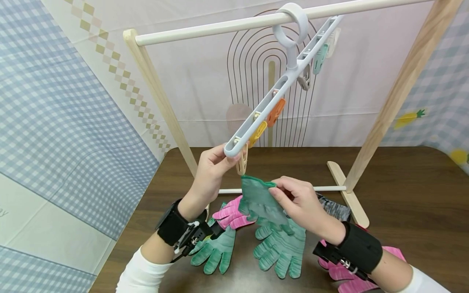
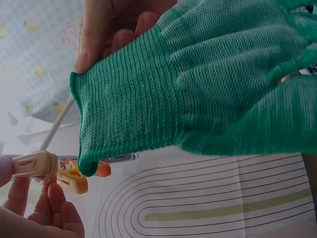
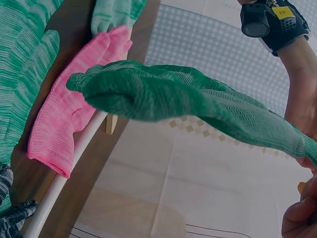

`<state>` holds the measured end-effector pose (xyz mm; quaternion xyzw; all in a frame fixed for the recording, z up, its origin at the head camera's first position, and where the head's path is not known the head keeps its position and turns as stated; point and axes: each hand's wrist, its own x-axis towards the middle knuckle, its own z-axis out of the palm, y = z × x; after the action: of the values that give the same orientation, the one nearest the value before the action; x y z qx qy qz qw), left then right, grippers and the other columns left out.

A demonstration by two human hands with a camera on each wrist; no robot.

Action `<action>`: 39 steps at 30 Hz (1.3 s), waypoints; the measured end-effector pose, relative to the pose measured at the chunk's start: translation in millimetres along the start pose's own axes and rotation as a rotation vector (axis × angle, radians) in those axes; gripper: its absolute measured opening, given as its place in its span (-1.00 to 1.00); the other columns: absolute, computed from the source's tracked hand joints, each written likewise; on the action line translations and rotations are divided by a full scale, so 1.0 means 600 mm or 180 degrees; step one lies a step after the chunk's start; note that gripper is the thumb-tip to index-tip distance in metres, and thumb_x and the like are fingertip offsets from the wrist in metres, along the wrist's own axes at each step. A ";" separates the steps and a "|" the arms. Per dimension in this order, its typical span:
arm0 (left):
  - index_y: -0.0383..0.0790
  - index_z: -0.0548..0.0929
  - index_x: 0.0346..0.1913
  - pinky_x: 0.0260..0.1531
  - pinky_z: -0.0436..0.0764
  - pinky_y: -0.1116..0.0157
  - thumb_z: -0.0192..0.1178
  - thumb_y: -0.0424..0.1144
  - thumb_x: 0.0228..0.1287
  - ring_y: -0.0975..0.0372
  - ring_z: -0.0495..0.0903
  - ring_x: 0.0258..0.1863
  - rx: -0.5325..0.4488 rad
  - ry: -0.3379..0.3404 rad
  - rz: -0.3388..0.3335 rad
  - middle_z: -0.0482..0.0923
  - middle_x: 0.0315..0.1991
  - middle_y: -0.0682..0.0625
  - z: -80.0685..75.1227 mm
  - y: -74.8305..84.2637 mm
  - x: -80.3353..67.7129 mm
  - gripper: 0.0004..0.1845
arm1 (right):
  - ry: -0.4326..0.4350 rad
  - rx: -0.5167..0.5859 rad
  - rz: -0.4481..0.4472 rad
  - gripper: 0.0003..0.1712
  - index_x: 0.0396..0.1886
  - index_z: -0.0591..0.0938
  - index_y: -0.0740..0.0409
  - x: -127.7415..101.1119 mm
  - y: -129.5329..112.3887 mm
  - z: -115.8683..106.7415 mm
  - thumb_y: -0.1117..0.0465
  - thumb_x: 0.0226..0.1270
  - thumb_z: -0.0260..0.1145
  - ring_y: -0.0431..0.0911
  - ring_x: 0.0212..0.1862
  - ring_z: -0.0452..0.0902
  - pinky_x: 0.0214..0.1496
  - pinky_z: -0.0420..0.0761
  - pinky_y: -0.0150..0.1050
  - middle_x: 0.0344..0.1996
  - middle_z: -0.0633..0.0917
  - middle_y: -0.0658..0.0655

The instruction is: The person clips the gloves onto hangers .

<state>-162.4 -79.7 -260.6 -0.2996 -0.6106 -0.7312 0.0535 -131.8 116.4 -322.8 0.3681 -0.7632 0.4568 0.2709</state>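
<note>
At the near end of a pale hanger (image 1: 272,93), my left hand (image 1: 209,173) pinches a beige clothespin (image 1: 242,162) between thumb and fingers. My right hand (image 1: 302,201) holds a green knit glove (image 1: 258,199) by the edge of its cuff, thumb against the hem. The other corner of that cuff is right at the tip of the beige clothespin, as the left wrist view shows too. From the right hand the glove's fingers hang down over the table. A yellow clothespin (image 1: 258,134) and an orange clothespin (image 1: 276,112) hang farther along the hanger.
The hanger's ring hooks over a white rod (image 1: 220,27) on a wooden frame (image 1: 395,93). On the brown table (image 1: 414,211) lie another green glove (image 1: 282,252), one more at the left, pink gloves (image 1: 234,213) and a dark grey knit item (image 1: 334,208). Grey and mint clothespins (image 1: 320,59) hang toward the far end.
</note>
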 end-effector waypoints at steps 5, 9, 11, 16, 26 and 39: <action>0.08 0.64 -0.32 -0.12 0.43 0.39 0.29 0.08 -0.11 0.36 0.47 -0.20 -0.0116 0.0043 -0.0046 0.63 -0.29 0.23 0.003 0.000 -0.001 -0.73 | -0.0012 0.0041 0.0009 -0.90 -0.43 0.55 0.13 0.003 -0.001 0.002 0.39 0.18 0.16 -0.39 -0.65 0.11 -0.61 0.18 -0.56 -0.70 0.32 -0.09; 0.11 0.64 -0.38 -0.18 0.41 0.40 0.31 0.11 -0.16 0.38 0.45 -0.23 -0.0179 0.0078 -0.0089 0.62 -0.32 0.24 0.005 -0.001 -0.002 -0.74 | -0.0021 0.0084 0.0032 -0.89 -0.42 0.56 0.15 0.005 -0.002 0.005 0.42 0.16 0.17 -0.39 -0.64 0.12 -0.61 0.19 -0.56 -0.69 0.34 -0.08; 0.11 0.64 -0.40 -0.20 0.40 0.40 0.31 0.11 -0.17 0.37 0.44 -0.24 -0.0193 0.0089 -0.0100 0.62 -0.32 0.24 0.005 -0.001 -0.002 -0.75 | -0.0024 0.0089 0.0037 -0.89 -0.41 0.57 0.16 0.006 -0.003 0.006 0.42 0.15 0.17 -0.39 -0.64 0.13 -0.61 0.19 -0.56 -0.69 0.34 -0.08; 0.08 0.65 -0.42 -0.21 0.39 0.40 0.32 0.09 -0.17 0.35 0.45 -0.23 -0.0279 0.0085 -0.0096 0.63 -0.32 0.22 0.007 -0.002 -0.002 -0.76 | -0.0022 0.0094 -0.0004 -0.90 -0.41 0.57 0.16 0.008 -0.006 0.008 0.41 0.16 0.17 -0.38 -0.63 0.13 -0.61 0.19 -0.56 -0.68 0.36 -0.08; 0.09 0.66 -0.39 -0.18 0.41 0.41 0.31 0.03 -0.13 0.36 0.49 -0.18 -0.0457 0.0019 -0.0042 0.64 -0.31 0.20 0.014 -0.004 -0.002 -0.80 | -0.0048 0.0092 -0.0073 -0.94 -0.41 0.57 0.17 0.010 -0.011 0.011 0.34 0.19 0.17 -0.38 -0.61 0.16 -0.59 0.21 -0.56 -0.65 0.40 -0.07; 0.04 0.66 -0.44 -0.18 0.45 0.39 0.27 0.00 -0.08 0.30 0.52 -0.17 -0.0447 -0.0040 -0.0114 0.64 -0.32 0.17 0.014 -0.005 0.000 -0.84 | -0.0014 0.0129 -0.0218 -0.92 -0.39 0.57 0.18 0.015 -0.016 0.012 0.30 0.22 0.15 -0.37 -0.60 0.16 -0.59 0.21 -0.54 -0.64 0.41 -0.06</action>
<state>-160.9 -70.9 -262.5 -0.2962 -0.5633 -0.7711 0.0155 -129.9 104.1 -314.4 0.4004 -0.7413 0.4618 0.2771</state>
